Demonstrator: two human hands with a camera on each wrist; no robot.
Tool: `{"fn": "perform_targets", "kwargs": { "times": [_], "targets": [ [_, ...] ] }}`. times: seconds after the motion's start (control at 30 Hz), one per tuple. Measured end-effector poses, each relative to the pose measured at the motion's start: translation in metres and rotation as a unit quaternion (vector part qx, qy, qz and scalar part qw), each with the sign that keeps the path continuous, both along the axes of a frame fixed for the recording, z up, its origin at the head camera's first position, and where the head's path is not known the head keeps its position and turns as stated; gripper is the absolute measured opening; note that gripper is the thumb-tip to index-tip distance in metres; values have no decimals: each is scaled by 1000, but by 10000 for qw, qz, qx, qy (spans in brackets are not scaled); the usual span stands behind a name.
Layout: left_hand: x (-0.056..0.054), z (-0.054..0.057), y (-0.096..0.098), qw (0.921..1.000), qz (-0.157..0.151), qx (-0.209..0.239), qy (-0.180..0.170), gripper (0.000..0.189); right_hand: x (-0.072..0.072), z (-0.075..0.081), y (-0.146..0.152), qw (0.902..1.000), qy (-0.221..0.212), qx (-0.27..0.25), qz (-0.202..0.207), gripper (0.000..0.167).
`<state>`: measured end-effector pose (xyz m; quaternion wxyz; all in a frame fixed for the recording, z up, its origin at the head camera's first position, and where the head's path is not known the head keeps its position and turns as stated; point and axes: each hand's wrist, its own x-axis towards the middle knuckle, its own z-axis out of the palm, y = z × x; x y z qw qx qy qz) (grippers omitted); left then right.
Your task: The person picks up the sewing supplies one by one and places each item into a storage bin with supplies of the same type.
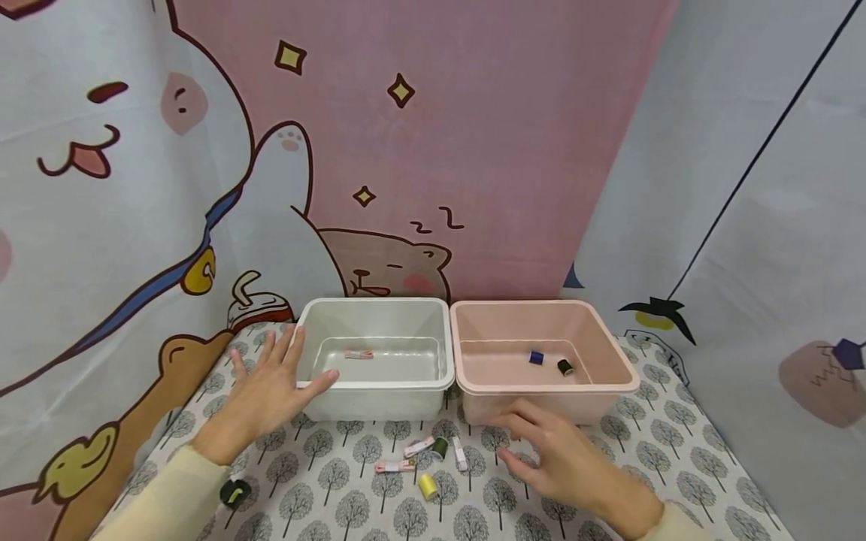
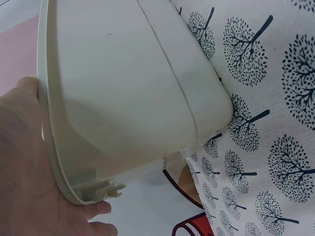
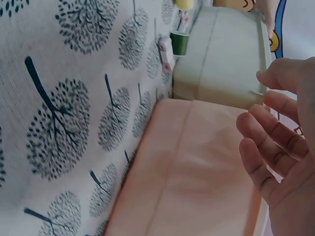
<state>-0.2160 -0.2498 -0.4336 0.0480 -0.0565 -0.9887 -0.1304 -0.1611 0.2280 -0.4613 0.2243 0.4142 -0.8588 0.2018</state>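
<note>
From here, I see the white rectangular plastic bin (image 1: 375,402) with the left hand (image 1: 267,391) at its nine-o'clock rim, fingers spread; a careless push could tilt it. At its five o'clock, the dark-green cylindrical thread spool (image 1: 440,448) might roll if the right hand (image 1: 555,458), empty and loosely bent, brushes it.

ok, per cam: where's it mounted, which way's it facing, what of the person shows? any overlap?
Head: on the head, facing forward and down at the white bin, pink bin and tree-print cloth; left hand, right hand and sleeves show.
Left wrist: on that wrist, facing the white bin's outer wall; part of the left hand shows.
Right wrist: on that wrist, looking along the pink bin towards the white bin; right hand shows.
Head and right wrist share the green spool.
</note>
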Motion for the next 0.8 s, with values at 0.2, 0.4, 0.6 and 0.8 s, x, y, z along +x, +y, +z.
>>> {"fn": "perform_targets", "kwargs": {
  "times": [0.2, 0.4, 0.6, 0.8],
  "targets": [
    [0, 0, 1, 10000, -16, -7, 18, 117, -2, -9, -7, 9985, -439, 320, -69, 55],
    [0, 0, 1, 10000, -30, -4, 38, 118, -7, -20, -16, 9953, -678, 656, -193, 52],
    [0, 1, 1, 10000, -25, -14, 45, 119, -14, -31, -24, 9954, -607, 736, -90, 55],
    [-1, 1, 1, 10000, -34, 0, 24, 117, -20, -40, -32, 9915, -903, 935, -85, 60]
  ]
}}
